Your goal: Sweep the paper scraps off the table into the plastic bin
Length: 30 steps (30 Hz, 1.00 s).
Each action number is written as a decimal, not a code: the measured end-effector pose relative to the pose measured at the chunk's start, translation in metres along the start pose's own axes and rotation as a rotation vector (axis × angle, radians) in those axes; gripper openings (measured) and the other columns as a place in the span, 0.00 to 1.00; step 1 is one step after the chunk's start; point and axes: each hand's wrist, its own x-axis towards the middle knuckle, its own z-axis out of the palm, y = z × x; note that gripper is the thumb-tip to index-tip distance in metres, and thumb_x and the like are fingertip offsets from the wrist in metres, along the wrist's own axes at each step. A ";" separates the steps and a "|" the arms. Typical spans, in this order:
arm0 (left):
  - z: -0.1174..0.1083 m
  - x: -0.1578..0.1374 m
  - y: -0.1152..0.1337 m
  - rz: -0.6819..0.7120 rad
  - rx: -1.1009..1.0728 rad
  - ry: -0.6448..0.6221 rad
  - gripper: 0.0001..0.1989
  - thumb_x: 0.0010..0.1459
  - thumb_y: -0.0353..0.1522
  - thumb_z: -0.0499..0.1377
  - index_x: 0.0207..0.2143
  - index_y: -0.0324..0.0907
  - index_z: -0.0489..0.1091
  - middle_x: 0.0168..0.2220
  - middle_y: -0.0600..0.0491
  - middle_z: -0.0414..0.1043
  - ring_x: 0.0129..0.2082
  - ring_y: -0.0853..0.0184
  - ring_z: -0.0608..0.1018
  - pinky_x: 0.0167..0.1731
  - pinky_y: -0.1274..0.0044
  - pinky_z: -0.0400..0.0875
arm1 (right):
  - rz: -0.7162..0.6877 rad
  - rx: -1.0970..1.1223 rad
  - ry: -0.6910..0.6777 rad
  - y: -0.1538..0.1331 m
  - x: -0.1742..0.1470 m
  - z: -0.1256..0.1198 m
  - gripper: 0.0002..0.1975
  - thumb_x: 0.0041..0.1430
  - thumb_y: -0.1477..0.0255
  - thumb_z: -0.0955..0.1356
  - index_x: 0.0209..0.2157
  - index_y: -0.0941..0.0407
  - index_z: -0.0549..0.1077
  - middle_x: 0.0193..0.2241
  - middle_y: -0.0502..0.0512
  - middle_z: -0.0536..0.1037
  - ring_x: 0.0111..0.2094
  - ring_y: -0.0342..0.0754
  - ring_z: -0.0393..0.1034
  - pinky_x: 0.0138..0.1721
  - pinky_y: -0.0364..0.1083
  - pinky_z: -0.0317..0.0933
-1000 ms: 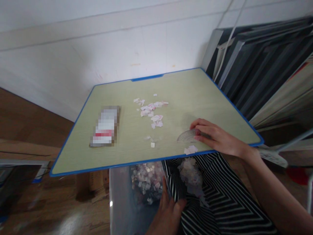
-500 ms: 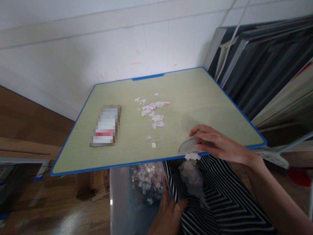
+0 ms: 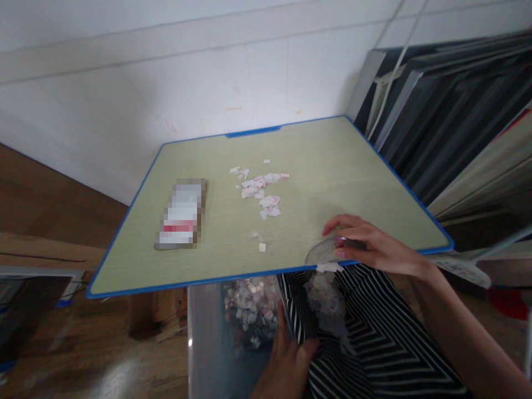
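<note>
My right hand rests at the table's near right edge, fingers bent over a clear protractor lying on the tabletop. A small dark stick-like item with a purplish end shows between its thumb and fingers. White paper scraps hang at the blue edge below the protractor. Below the table, my left hand is closed at the right rim of a clear plastic bin, its thumb by the striped cloth; part of its grip is hidden. Many small paper pieces fill the bin's far end.
Torn paper scraps lie mid-table, with a small square piece nearer me. A blurred-out phone-shaped object lies on the left. Greyish scraps rest on the striped cloth. Dark panels lean at right.
My right hand has shifted very slightly, and the dark item between its fingers shows more plainly. The left hand stays where it was. The view has moved a little.
</note>
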 end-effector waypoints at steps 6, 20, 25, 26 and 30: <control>-0.002 0.001 0.005 -0.003 0.002 0.021 0.29 0.51 0.17 0.64 0.52 0.45 0.62 0.66 0.42 0.45 0.63 0.45 0.36 0.56 0.55 0.60 | -0.005 0.020 -0.017 0.001 -0.001 0.000 0.09 0.59 0.67 0.66 0.29 0.57 0.73 0.40 0.57 0.74 0.43 0.48 0.67 0.47 0.51 0.56; -0.002 0.001 0.000 0.032 0.000 -0.004 0.33 0.47 0.17 0.67 0.52 0.43 0.61 0.65 0.40 0.47 0.62 0.42 0.36 0.56 0.54 0.60 | 0.030 0.087 0.068 0.002 0.000 0.001 0.08 0.59 0.69 0.65 0.28 0.57 0.70 0.36 0.57 0.72 0.38 0.47 0.68 0.38 0.47 0.60; -0.003 0.002 0.004 0.020 0.021 0.030 0.31 0.49 0.15 0.64 0.52 0.44 0.61 0.65 0.41 0.48 0.63 0.45 0.37 0.55 0.54 0.61 | 0.112 0.013 0.140 0.003 0.002 0.006 0.12 0.59 0.68 0.64 0.24 0.58 0.67 0.32 0.57 0.71 0.30 0.44 0.67 0.29 0.45 0.60; -0.002 0.001 0.004 0.017 0.026 0.033 0.30 0.50 0.15 0.64 0.52 0.44 0.61 0.65 0.41 0.48 0.63 0.45 0.37 0.55 0.54 0.61 | 0.126 -0.009 0.169 0.003 0.002 0.007 0.13 0.59 0.68 0.64 0.23 0.57 0.66 0.32 0.56 0.71 0.29 0.44 0.66 0.28 0.44 0.59; 0.010 0.000 -0.003 0.001 0.052 0.065 0.27 0.53 0.17 0.62 0.52 0.44 0.62 0.64 0.41 0.50 0.63 0.45 0.40 0.55 0.55 0.60 | 0.162 -0.096 0.289 0.006 0.009 0.015 0.14 0.58 0.67 0.65 0.20 0.55 0.63 0.28 0.54 0.70 0.28 0.44 0.65 0.28 0.44 0.60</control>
